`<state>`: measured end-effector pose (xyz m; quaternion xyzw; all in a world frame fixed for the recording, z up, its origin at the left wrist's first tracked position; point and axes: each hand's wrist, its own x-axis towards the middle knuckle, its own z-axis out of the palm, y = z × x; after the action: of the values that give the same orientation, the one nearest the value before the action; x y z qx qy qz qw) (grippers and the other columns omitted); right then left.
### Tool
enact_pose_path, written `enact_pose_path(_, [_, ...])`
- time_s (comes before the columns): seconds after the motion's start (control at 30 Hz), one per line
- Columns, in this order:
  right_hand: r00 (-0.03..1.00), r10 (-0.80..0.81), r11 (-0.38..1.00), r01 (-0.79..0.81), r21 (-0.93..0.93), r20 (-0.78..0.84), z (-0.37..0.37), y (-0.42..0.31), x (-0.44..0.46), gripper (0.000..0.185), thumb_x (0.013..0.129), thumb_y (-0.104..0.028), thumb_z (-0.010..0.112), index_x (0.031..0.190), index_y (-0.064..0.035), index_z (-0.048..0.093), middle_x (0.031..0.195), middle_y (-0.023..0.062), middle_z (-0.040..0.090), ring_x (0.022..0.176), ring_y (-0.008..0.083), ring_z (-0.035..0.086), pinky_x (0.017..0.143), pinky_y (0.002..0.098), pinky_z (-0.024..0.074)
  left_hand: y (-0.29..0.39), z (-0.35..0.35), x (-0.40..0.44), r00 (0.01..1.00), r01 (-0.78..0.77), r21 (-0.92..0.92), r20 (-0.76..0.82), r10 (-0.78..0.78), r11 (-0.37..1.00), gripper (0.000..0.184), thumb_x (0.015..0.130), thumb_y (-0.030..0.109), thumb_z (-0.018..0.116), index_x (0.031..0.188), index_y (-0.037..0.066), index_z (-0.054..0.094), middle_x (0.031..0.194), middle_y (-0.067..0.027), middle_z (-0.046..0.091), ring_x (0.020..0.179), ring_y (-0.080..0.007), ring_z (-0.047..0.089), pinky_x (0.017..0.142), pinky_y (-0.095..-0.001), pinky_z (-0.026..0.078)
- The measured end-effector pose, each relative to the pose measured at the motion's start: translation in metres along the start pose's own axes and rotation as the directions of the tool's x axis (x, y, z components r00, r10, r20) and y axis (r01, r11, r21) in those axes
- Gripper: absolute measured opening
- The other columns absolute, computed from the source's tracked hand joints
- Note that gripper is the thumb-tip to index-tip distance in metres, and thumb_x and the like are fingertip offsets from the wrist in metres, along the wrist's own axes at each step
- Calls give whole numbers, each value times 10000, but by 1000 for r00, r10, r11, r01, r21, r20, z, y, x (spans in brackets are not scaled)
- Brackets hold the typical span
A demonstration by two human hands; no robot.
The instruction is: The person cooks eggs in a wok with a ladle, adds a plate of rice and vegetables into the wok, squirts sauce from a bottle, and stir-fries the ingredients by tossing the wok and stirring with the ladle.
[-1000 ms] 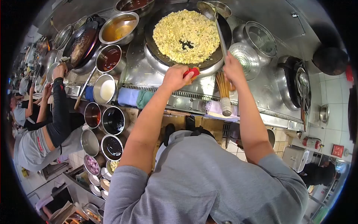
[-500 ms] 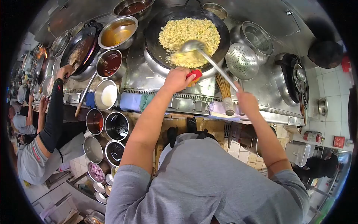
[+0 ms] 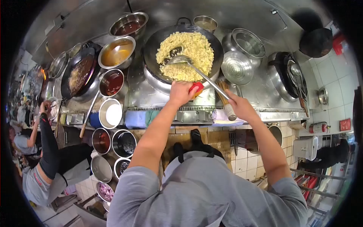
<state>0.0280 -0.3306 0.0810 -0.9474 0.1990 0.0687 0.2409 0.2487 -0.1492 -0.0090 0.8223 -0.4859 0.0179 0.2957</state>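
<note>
A black wok holds a heap of yellow fried rice. My left hand is closed at the wok's near edge, around a red cloth over the handle there. My right hand grips the long shaft of a metal ladle. The ladle's bowl rests in the rice at the left of the wok. Beside my right hand, a bamboo brush lies on the stove's front edge.
Bowls of sauce and a pot of white contents stand left of the wok. A perforated strainer lies to the right. A co-worker is at the far left beside another wok.
The ladle's bowl has gone from the wok's far right rim down into the rice and across to the left. My right hand swung down and right, then slightly left. The co-worker's hand left the other wok.
</note>
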Motion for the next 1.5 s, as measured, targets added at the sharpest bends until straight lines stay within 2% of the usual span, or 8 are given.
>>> enact_pose_path(0.3, [935,76,984,-15,-177,346,-212,-94,-187,646,873,-142,605,1476,-209,383,806,193,630,728,360,625,684,417,480,113,-109,-37,995,33,-41,95,-29,999,356,912,428,563,779,121,686,667,-106,661,669,-302,643,791,-449,418])
enact_pose_path(0.4, [856,293,925,-141,-354,425,-206,-124,-153,685,830,-150,631,1467,-246,396,900,184,672,801,346,654,740,421,493,107,-108,-28,990,-123,-20,-76,121,992,365,905,400,579,694,112,654,594,-91,637,572,-298,621,722,-428,423])
enact_pose_path(0.53, [985,-140,960,159,-229,96,-80,-59,-62,640,879,-151,593,1475,-229,371,868,230,659,771,403,634,729,474,491,68,-8,-37,990,-49,24,-132,52,999,343,886,384,606,681,111,641,588,-100,625,558,-300,601,681,-446,410])
enact_pose_path(0.73, [998,-65,986,67,-151,12,-38,-84,-56,601,911,-131,541,1479,-161,349,874,251,655,803,429,633,739,519,486,79,-7,-108,984,-175,-47,-49,172,984,352,867,388,624,681,95,685,727,-121,681,712,-298,655,794,-478,415])
enact_pose_path(0.83, [994,-44,997,50,-57,102,-60,-82,-90,605,917,-165,553,1485,-207,348,870,260,647,764,426,626,726,495,482,54,-31,-34,976,157,10,151,-157,987,384,916,436,548,747,124,696,729,-130,676,757,-319,653,820,-471,423])
enact_pose_path(1.07, [898,164,930,-3,-366,408,-192,-133,-145,574,929,-165,536,1468,-286,381,843,213,656,756,348,652,692,442,487,92,-110,-21,994,-81,-5,66,82,997,387,908,451,554,719,141,690,614,-106,644,592,-297,637,723,-424,446])
enact_pose_path(1.27, [995,-67,965,83,-251,72,-45,-77,-35,575,940,-174,522,1487,-200,347,942,247,647,851,418,630,754,478,500,53,17,-63,996,-38,126,-69,47,991,334,910,429,564,752,163,688,591,-83,635,550,-283,622,684,-435,427])
enact_pose_path(1.5, [998,54,999,-54,-4,-38,18,-44,-112,552,958,-188,495,1486,-214,334,951,268,630,796,437,630,703,527,493,38,-45,-16,993,-111,124,42,107,986,356,911,456,554,747,158,658,632,-80,656,590,-275,627,763,-450,393])
